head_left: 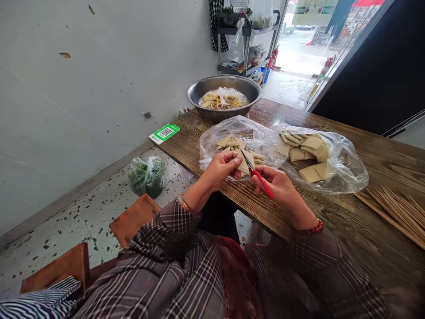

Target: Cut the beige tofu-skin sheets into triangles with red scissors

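My left hand (222, 168) pinches a flat beige sheet of what looks like tofu skin (245, 160) above the table's near edge. In my right hand (277, 184) are red-handled scissors (263, 182), their metal blades lying across that sheet. Just behind my hands, a clear plastic bag (212, 139) lies spread with cut beige pieces (229, 142) on it. To the right, a second clear bag (352, 166) holds larger folded beige sheets (312, 148).
A steel basin (224, 114) with bagged food stands at the table's far end, near a green QR card (165, 133). Wooden skewers (398, 206) lie on the right. On the floor sit a bag of greens (146, 175) and a wooden stool (134, 217). Behind is a shelf cart (247, 33).
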The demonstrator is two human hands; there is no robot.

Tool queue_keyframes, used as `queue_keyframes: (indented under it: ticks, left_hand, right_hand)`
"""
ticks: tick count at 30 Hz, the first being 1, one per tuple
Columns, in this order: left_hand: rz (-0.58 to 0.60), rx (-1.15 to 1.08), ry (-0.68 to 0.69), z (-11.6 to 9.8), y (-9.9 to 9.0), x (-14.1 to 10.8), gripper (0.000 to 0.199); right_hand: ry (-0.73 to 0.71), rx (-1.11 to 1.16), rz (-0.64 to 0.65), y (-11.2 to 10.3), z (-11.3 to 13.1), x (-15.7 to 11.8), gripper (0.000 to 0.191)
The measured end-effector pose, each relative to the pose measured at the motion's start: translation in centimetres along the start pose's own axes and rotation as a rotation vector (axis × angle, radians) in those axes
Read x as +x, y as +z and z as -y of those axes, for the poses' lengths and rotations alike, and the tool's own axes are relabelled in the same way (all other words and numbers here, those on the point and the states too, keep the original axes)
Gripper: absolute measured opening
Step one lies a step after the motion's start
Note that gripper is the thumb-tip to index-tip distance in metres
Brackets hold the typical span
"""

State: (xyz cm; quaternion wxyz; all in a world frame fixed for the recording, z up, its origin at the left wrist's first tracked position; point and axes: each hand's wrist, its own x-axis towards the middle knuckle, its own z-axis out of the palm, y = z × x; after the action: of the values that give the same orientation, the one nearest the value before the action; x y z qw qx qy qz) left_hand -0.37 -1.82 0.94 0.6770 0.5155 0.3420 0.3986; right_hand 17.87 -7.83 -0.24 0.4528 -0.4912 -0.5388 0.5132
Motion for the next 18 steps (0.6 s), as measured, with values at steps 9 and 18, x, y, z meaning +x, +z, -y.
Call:
queue_keyframes:
  ticks: [9,18]
  left_hand:
    - [-0.031,0.036,0.0,0.2,-0.4,0.5,0.039]
    - [-0.262,0.342,0.158,0.4,-4.1,3.1,0.042]
  right_hand:
    - [0.008,0.061,-0.087,-0.2,0.0,0.2,0.05]
    - [-0.035,0.302,-0.292,-0.7,0.0,0.4,0.05]
